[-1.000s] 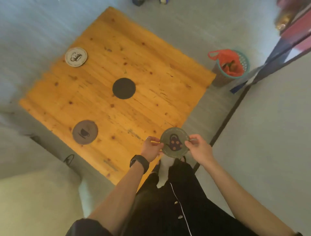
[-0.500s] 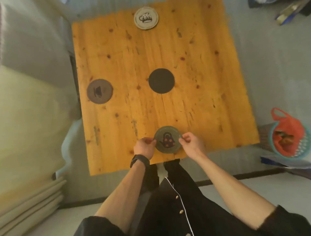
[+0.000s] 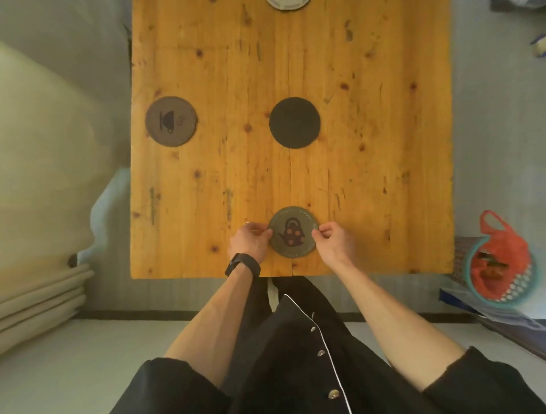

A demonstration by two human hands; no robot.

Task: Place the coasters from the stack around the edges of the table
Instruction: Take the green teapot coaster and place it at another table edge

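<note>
Green teapot coaster point(image 3: 293, 232) is lying near the table's point(image 3: 369, 147) near edge, with left hand point(image 3: 250, 240) and right hand point(image 3: 334, 240) pinching its opposite rims.

Pale coaster point(image 3: 288, 4) at the table's point(image 3: 384, 147) far edge, mostly cropped off.

A grey-green round coaster with a teapot print point(image 3: 293, 232) lies flat near the table's point(image 3: 384, 147) near edge. A brown cup-print coaster point(image 3: 171, 121) sits by the left edge, a plain black disc point(image 3: 294, 122) at the centre, a pale coaster point(image 3: 288, 3) at the far edge, cropped.
</note>
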